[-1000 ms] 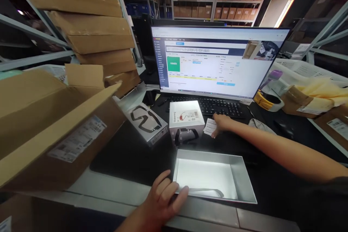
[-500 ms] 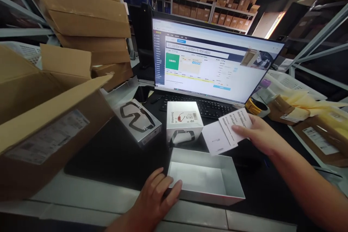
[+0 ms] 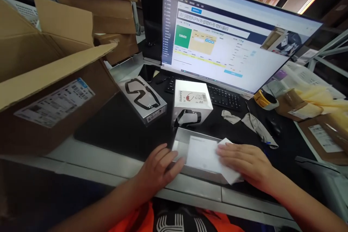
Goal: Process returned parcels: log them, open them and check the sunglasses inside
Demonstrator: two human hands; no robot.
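An open white box point(image 3: 181, 148) lies at the front of the black mat. My left hand point(image 3: 163, 165) grips its near left corner, fingers over the rim and thumb on the near side. One white leaflet point(image 3: 202, 152) is inside the box. My right hand point(image 3: 244, 161) is over the box's right end, holding a second white paper point(image 3: 230, 172) that lies tilted across the rim; motion blurs it. Behind stands an upright white box with a glasses picture point(image 3: 193, 99). To its left a flat box with a glasses picture point(image 3: 144, 98) lies on the mat.
An open cardboard carton point(image 3: 54, 90) fills the left side. A monitor point(image 3: 231, 43) and keyboard point(image 3: 225, 98) stand at the back. Crumpled pale cloth-like pieces point(image 3: 257, 127), a mouse point(image 3: 274, 126) and a yellow tape roll point(image 3: 265, 98) are at right, beside packed cartons point(image 3: 323, 134).
My right hand has brought the papers from beside the monitor down to the open box. One leaflet now rests inside. My left hand stays at the box's corner. The view has tilted down.
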